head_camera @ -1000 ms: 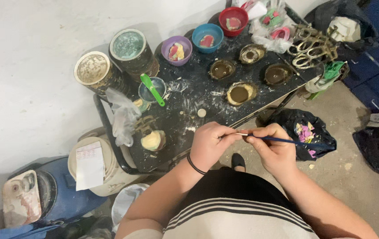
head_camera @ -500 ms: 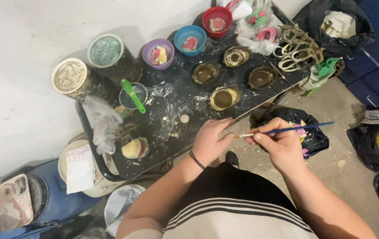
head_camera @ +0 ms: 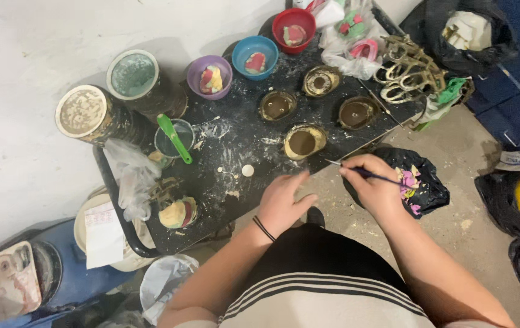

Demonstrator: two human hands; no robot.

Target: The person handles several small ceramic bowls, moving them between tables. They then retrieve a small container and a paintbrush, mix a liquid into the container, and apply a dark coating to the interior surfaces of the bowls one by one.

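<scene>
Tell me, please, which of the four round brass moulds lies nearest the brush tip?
The front mould, closest to the person; the brush tip nearly reaches it, while the other three sit further back.

A pale plaster wall (head_camera: 23, 48) rises behind the black worktable (head_camera: 235, 158); dusty concrete floor (head_camera: 460, 212) lies right of it.

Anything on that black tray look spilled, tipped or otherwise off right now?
White powder is scattered across the black tray, thickest beside the cup with the green spatula. The brass moulds sit upright. The right hand holds a thin brush; the left hand rests empty on the tray edge.
</scene>
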